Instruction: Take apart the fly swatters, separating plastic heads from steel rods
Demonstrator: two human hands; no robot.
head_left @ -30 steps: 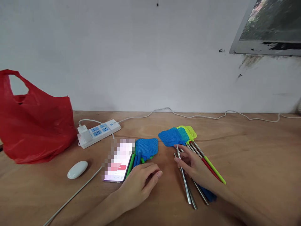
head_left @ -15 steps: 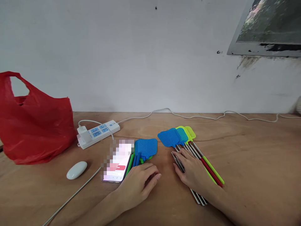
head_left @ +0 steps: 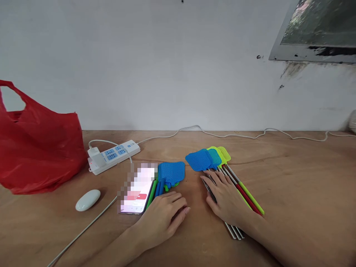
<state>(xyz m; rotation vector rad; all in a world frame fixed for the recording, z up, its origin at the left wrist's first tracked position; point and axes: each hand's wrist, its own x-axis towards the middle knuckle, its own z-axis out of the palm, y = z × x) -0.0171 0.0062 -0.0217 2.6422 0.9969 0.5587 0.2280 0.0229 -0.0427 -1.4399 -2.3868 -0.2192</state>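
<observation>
My left hand (head_left: pixel 166 212) rests on the table, palm down, its fingers loosely bent and the thumb apart, holding nothing. Just beyond its fingers lie blue and green fly swatter heads (head_left: pixel 172 172) and several green and blue handles (head_left: pixel 154 191), partly hidden by the hand. Over a bundle of loose metal rods (head_left: pixel 234 232) lies my right hand (head_left: pixel 226 196), fingers spread flat and touching the rods. Beneath and beyond it, fly swatters (head_left: pixel 198 160) with blue, teal and yellow-green heads fan out, with red and yellow-green handles (head_left: pixel 251 198) on the right.
A lit phone (head_left: pixel 139 191), partly blurred out, is left of the handles. Farther left are a white computer mouse (head_left: pixel 88 200), a power strip (head_left: pixel 115 155) with a plug and cable, and a red plastic bag (head_left: pixel 41 148). A thin white cord (head_left: pixel 230 136) runs along the wall.
The view has shifted slightly. My right fingers have spread and reach a little farther over the rods and swatter shafts; my left hand has stayed in place.
</observation>
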